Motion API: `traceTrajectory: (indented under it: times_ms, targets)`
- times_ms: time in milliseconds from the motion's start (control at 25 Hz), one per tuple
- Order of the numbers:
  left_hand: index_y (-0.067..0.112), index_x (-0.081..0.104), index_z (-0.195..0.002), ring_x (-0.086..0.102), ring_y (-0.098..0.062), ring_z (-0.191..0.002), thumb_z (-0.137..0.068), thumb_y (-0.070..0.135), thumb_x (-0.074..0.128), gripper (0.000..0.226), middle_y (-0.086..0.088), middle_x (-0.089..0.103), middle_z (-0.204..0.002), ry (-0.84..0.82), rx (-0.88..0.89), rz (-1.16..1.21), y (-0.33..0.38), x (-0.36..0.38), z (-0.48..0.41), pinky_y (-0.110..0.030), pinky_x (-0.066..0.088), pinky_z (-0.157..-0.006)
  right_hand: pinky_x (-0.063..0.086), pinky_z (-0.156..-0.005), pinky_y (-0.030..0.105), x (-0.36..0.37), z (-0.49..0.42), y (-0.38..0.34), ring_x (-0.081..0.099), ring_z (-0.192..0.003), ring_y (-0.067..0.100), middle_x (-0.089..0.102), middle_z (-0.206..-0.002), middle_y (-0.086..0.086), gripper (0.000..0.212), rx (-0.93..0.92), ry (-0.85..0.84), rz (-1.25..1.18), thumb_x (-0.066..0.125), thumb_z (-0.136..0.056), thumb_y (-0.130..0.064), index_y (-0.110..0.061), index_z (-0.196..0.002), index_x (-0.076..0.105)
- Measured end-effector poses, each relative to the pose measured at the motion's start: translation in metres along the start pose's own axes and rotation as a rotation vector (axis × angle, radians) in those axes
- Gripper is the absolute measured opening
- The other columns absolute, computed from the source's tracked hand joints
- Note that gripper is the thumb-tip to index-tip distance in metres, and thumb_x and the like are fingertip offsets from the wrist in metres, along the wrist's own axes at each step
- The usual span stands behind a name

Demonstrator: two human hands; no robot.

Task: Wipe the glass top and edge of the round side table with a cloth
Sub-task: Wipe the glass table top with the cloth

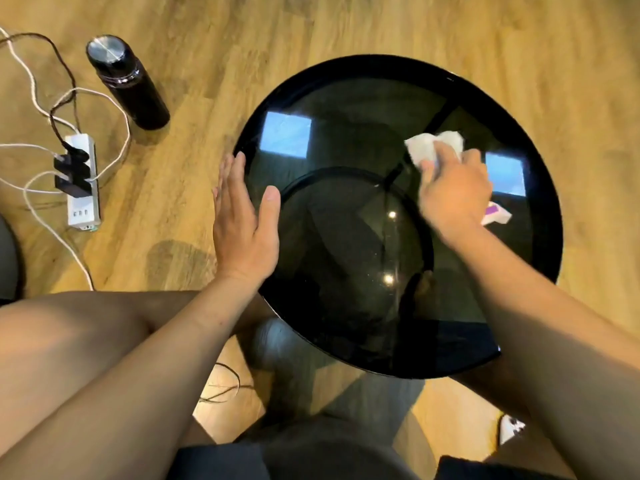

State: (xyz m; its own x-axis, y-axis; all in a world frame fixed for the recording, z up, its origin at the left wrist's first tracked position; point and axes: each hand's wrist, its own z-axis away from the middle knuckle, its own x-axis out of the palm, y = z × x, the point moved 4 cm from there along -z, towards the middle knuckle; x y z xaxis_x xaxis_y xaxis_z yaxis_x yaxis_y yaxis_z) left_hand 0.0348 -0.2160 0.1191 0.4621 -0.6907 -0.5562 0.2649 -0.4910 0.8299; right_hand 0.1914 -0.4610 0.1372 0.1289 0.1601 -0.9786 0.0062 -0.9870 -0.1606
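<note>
The round side table has a dark glass top with a black rim and fills the middle of the view. My right hand presses a crumpled white cloth onto the glass right of centre; part of the cloth is hidden under my fingers. My left hand lies flat with fingers apart on the table's left edge, its thumb over the glass, holding nothing. A lower ring and crossbars show through the glass.
A white and purple item shows at the right of the glass, just behind my right wrist. On the wooden floor to the left stand a black flask and a white power strip with plugs and cables. My knees are below the table's near edge.
</note>
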Motion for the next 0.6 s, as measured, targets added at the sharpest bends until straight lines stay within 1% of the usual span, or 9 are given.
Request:
traceTrajectory:
  times_ms: [80, 160, 200, 240, 280, 360, 440, 520, 600]
  targets:
    - [0.022, 0.018, -0.154, 0.017, -0.019, -0.15, -0.093, 0.05, 0.026, 0.068, -0.004, 0.02, -0.163, 0.013, -0.022, 0.046, -0.002, -0.001, 0.0, -0.049, 0.016, -0.121, 0.041, -0.084, 0.046, 0.004, 0.064, -0.069, 0.051, -0.103, 0.039, 0.054, -0.12, 0.017, 0.04, -0.177, -0.005, -0.07, 0.047, -0.094, -0.034, -0.026, -0.132, 0.054]
    - [0.022, 0.022, -0.153, 0.023, -0.021, -0.148, -0.091, 0.053, 0.027, 0.069, -0.004, 0.026, -0.16, 0.043, -0.06, 0.121, -0.004, -0.003, -0.002, -0.05, 0.019, -0.119, 0.042, -0.076, 0.044, 0.001, 0.125, -0.125, 0.052, -0.094, 0.036, 0.057, -0.113, 0.014, 0.038, -0.425, -0.053, -0.133, 0.054, -0.089, -0.031, -0.026, -0.126, 0.061]
    - [0.023, 0.023, -0.152, 0.025, -0.022, -0.147, -0.09, 0.054, 0.028, 0.07, -0.004, 0.028, -0.16, 0.05, -0.065, 0.132, -0.005, -0.004, -0.002, -0.05, 0.02, -0.119, 0.043, -0.073, 0.043, 0.0, 0.143, -0.14, 0.052, -0.089, 0.034, 0.057, -0.108, 0.013, 0.038, -0.55, -0.089, -0.146, 0.056, -0.087, -0.029, -0.025, -0.124, 0.062]
    - [0.024, 0.024, -0.152, 0.025, -0.022, -0.147, -0.09, 0.054, 0.028, 0.069, -0.004, 0.028, -0.16, 0.048, -0.063, 0.126, -0.006, -0.004, -0.002, -0.051, 0.019, -0.119, 0.045, -0.069, 0.041, -0.001, 0.148, -0.141, 0.053, -0.086, 0.032, 0.056, -0.105, 0.012, 0.038, -0.628, -0.122, -0.157, 0.056, -0.088, -0.029, -0.025, -0.125, 0.062]
    - [0.024, 0.023, -0.152, 0.024, -0.023, -0.148, -0.09, 0.052, 0.028, 0.068, -0.004, 0.028, -0.16, 0.038, -0.05, 0.108, -0.003, -0.003, -0.001, -0.051, 0.019, -0.119, 0.046, -0.067, 0.039, -0.008, 0.139, -0.129, 0.055, -0.085, 0.031, 0.055, -0.106, 0.011, 0.039, -0.639, -0.146, -0.184, 0.054, -0.09, -0.031, -0.027, -0.128, 0.06]
    - [0.024, 0.022, -0.152, 0.021, -0.023, -0.149, -0.092, 0.049, 0.028, 0.065, -0.004, 0.028, -0.16, 0.019, -0.052, 0.075, 0.0, -0.002, 0.0, -0.051, 0.018, -0.12, 0.046, -0.067, 0.037, -0.017, 0.104, -0.076, 0.059, -0.085, 0.034, 0.052, -0.111, 0.013, 0.039, -0.505, -0.192, -0.156, 0.048, -0.095, -0.034, -0.03, -0.134, 0.052]
    - [0.025, 0.022, -0.152, 0.021, -0.023, -0.149, -0.093, 0.047, 0.03, 0.063, -0.004, 0.028, -0.16, 0.016, -0.063, 0.059, 0.0, -0.002, 0.0, -0.052, 0.018, -0.12, 0.046, -0.072, 0.042, -0.024, 0.064, 0.01, 0.06, -0.086, 0.042, 0.05, -0.112, 0.017, 0.038, -0.306, -0.191, -0.041, 0.044, -0.096, -0.035, -0.031, -0.133, 0.045]
    - [0.026, 0.021, -0.152, 0.02, -0.024, -0.149, -0.094, 0.047, 0.03, 0.063, -0.004, 0.027, -0.16, 0.02, -0.063, 0.05, -0.001, -0.002, 0.0, -0.051, 0.017, -0.12, 0.044, -0.074, 0.042, -0.043, 0.034, 0.101, 0.059, -0.087, 0.045, 0.056, -0.111, 0.024, 0.038, -0.072, -0.156, 0.033, 0.04, -0.093, -0.036, -0.03, -0.131, 0.039]
    - [0.024, 0.022, -0.153, 0.02, -0.024, -0.149, -0.095, 0.046, 0.031, 0.062, -0.005, 0.027, -0.161, 0.03, -0.06, 0.035, -0.003, -0.003, -0.001, -0.05, 0.015, -0.121, 0.044, -0.075, 0.041, -0.053, 0.028, 0.144, 0.059, -0.088, 0.046, 0.059, -0.107, 0.032, 0.044, 0.087, -0.147, 0.035, 0.036, -0.09, -0.036, -0.025, -0.132, 0.038]
